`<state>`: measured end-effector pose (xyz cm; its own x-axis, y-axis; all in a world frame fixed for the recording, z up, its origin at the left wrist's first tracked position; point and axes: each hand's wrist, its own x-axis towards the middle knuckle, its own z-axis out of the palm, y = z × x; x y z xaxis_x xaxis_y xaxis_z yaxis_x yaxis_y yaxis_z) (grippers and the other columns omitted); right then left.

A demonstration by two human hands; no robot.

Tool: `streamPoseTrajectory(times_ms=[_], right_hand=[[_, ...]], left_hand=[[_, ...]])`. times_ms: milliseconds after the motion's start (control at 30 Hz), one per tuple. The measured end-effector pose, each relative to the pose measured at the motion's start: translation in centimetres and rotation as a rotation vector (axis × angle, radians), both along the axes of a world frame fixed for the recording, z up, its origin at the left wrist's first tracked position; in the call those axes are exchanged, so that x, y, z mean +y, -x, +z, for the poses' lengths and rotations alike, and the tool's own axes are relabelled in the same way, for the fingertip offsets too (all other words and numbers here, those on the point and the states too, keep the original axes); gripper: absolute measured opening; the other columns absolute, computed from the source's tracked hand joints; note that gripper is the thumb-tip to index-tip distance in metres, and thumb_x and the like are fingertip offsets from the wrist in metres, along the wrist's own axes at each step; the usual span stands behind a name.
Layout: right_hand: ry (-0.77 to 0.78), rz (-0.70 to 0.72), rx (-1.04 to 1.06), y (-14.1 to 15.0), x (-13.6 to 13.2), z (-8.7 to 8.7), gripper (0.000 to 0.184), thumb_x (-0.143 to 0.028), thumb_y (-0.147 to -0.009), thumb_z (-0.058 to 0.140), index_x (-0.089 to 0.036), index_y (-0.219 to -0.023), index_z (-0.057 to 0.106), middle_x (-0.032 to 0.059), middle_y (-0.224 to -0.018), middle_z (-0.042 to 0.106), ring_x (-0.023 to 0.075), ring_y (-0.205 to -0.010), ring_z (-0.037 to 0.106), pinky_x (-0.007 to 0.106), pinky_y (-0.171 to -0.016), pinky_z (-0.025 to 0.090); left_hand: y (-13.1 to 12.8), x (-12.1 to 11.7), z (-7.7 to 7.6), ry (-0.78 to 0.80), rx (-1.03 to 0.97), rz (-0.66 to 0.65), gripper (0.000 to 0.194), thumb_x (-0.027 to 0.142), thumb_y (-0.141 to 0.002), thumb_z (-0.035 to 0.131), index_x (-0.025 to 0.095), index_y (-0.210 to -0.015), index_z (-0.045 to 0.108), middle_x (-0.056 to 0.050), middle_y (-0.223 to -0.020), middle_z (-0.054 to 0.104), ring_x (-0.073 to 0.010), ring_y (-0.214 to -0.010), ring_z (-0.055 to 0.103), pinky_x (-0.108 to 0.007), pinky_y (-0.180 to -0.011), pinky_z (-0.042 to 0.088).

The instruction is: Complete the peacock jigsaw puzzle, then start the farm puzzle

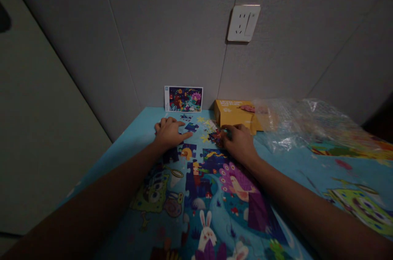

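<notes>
While the left hand (168,133) lay spread, seemingly empty, the right hand (239,140) curled, hold unclear | puzzle pieces (192,127) sat near the far edge of the cloth (135,129) | seemed light, stiff, best pinched by rims

Your puzzle (218,204) is only partly together, lying flat: pink fan-tailed bird, white rabbit, teal path, kinda ragged left edge. You've got loose pieces (192,127) past its far end, some dark blue, plus a reddish bunch further right.
</notes>
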<state>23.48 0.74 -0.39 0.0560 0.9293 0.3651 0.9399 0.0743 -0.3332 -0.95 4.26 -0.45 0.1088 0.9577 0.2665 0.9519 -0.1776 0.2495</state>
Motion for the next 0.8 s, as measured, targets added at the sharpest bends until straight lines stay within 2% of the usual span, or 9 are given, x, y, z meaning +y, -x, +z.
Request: streamPoseTrajectory(times_ms=[200,333,400,533,700,800], right_hand=[[-0.062,0.062,0.050,0.6,-0.3,0.0,0.034,-0.032,-0.087,0.052,-0.018,-0.115,0.068,0.0151,-0.108,0.058,0.0301,-0.105,0.052,0.040,-0.089,0.040],[-0.061,0.084,0.073,0.6,-0.2,0.1,0.031,-0.028,-0.085,0.054,-0.018,-0.111,0.069,0.0131,-0.107,0.059,0.0286,-0.105,0.053,0.039,-0.091,0.040],[-0.070,0.095,0.085,0.6,-0.2,0.1,0.029,-0.027,-0.085,0.055,-0.019,-0.107,0.070,0.0123,-0.106,0.059,0.0278,-0.104,0.053,0.039,-0.091,0.040],[-0.086,0.124,0.098,0.8,-0.2,0.0,0.026,-0.025,-0.084,0.055,-0.019,-0.103,0.071,0.0116,-0.104,0.059,0.0270,-0.102,0.053,0.038,-0.091,0.040],[-0.119,0.153,0.094,1.0,-0.2,0.0,0.026,-0.025,-0.084,0.055,-0.017,-0.103,0.071,0.0120,-0.103,0.059,0.0268,-0.100,0.053,0.038,-0.091,0.041],[-0.127,0.173,0.102,0.9,-0.2,0.0,0.025,-0.024,-0.084,0.055,-0.016,-0.102,0.071,0.0118,-0.102,0.059,0.0263,-0.100,0.053,0.037,-0.090,0.041]], left_hand=[[-0.3,0.1,-0.1,-0.037,-0.046,0.000,0.039,0.058,-0.077,0.062,0.032,-0.104,0.073,-0.010,-0.116,0.062,-0.0363,-0.113,0.046,-0.055,-0.093,0.031],[-0.4,0.2,0.0,-0.053,-0.033,-0.009,0.027,0.045,-0.084,0.057,0.031,-0.098,0.075,-0.008,-0.113,0.066,-0.0356,-0.111,0.048,-0.056,-0.092,0.032],[-0.5,0.1,0.1,-0.065,-0.025,-0.015,0.027,0.046,-0.084,0.057,0.029,-0.095,0.076,-0.008,-0.111,0.067,-0.0357,-0.110,0.048,-0.057,-0.093,0.031],[-1.0,-0.1,0.3,-0.089,-0.009,-0.022,0.039,0.060,-0.077,0.063,0.025,-0.090,0.076,-0.010,-0.109,0.068,-0.0372,-0.108,0.049,-0.057,-0.092,0.031],[-1.2,-0.2,0.6,-0.057,0.001,0.008,0.024,0.045,-0.083,0.060,0.026,-0.088,0.075,-0.009,-0.107,0.068,-0.0363,-0.108,0.050,-0.056,-0.091,0.031],[-1.4,-0.8,0.9,-0.085,0.048,-0.035,0.029,0.047,-0.085,0.057,0.024,-0.086,0.074,-0.010,-0.104,0.067,-0.0357,-0.108,0.049,-0.059,-0.095,0.028]])
